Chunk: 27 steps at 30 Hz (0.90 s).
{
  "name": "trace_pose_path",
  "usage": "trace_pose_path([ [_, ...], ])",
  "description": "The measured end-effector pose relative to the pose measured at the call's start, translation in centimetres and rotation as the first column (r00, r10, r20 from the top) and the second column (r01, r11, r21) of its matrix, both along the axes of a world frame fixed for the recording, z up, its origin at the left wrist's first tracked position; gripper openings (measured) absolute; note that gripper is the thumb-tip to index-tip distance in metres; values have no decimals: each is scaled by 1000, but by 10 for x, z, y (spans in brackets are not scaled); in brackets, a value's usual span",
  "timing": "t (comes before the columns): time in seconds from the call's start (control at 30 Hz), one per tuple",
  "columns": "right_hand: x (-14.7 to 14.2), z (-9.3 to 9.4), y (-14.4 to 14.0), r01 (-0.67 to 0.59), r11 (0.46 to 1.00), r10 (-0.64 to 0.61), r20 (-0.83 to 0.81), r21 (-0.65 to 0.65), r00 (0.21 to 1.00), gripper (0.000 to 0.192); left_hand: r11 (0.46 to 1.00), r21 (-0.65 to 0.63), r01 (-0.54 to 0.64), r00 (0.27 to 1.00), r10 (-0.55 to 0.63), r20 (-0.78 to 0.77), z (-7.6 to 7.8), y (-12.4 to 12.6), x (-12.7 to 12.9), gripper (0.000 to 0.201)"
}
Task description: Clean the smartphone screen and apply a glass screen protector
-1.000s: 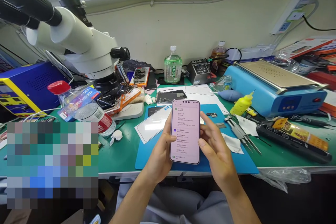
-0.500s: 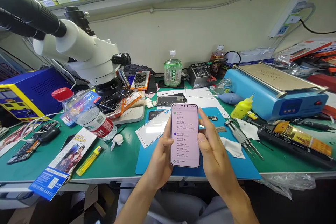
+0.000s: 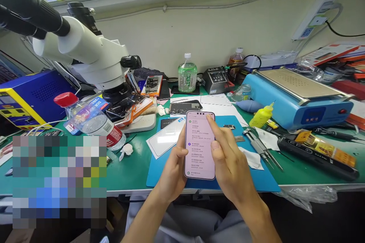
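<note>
A smartphone [image 3: 199,152] is held upright in front of me, its lit pink screen showing a list of text lines with small round icons. My left hand [image 3: 175,171] is closed around its left side, thumb along the edge and the other fingers mostly behind it. Over the top right of the screen reaches the index finger of my right hand [image 3: 232,163]. That hand's thumb lies apart from the index finger, at the phone's right edge; its other fingers are bent. Beneath the phone lies a blue mat [image 3: 159,171], with a white phone-outlined sheet [image 3: 165,140] on it.
A microscope [image 3: 85,53] and a tilted water bottle [image 3: 105,127] stand left. At the back are a green bottle [image 3: 187,76] and a soldering station [image 3: 215,79]. Right are a blue heating plate machine [image 3: 302,102], tweezers [image 3: 262,152] and a black electric screwdriver [image 3: 313,159]. A pixelated patch covers the lower left.
My right index finger has moved from the phone's right edge onto the upper right of its screen. The left hand keeps its hold. The list on the screen looks the same.
</note>
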State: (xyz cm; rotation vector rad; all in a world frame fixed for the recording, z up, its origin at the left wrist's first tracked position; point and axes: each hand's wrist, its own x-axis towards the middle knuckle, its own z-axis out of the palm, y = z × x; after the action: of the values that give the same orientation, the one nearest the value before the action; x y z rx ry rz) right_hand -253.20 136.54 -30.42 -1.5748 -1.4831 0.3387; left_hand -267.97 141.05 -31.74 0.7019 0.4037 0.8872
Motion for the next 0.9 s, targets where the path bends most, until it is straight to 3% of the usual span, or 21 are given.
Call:
trace_pose_path([
  [0.1, 1, 0, 1, -16, 1000, 15, -40, -6, 999, 57, 1000, -16, 11, 1000, -11, 2, -1, 0, -1, 66],
  [0.2, 1, -6, 0, -70, 997, 73, -200, 22, 977, 60, 999, -35, 15, 1000, -15, 8, 0, 0, -1, 66],
  [0.37, -3, -22, -6, -186, 983, 151, -569, -4, 809, 70, 1000, -19, 14, 999, -14, 32, -1, 0, 0, 69],
  [0.53, -3, -27, -14, -240, 971, 184, -676, 11, 713, 70, 999, -5, 33, 999, -33, 7, -1, 0, -1, 73],
  [0.73, 7, -32, -12, -406, 911, 308, -782, 78, 542, 79, 999, 4, 33, 999, -33, -26, 2, -2, -4, 101],
  [0.8, 8, -33, -11, -403, 910, 323, -780, 101, 536, 73, 1000, -3, 29, 999, -29, -36, 1, -2, -5, 105],
  [0.9, 6, -34, -8, -342, 936, 287, -750, 85, 596, 66, 1000, -10, 17, 999, -17, -45, 0, -2, -4, 108],
])
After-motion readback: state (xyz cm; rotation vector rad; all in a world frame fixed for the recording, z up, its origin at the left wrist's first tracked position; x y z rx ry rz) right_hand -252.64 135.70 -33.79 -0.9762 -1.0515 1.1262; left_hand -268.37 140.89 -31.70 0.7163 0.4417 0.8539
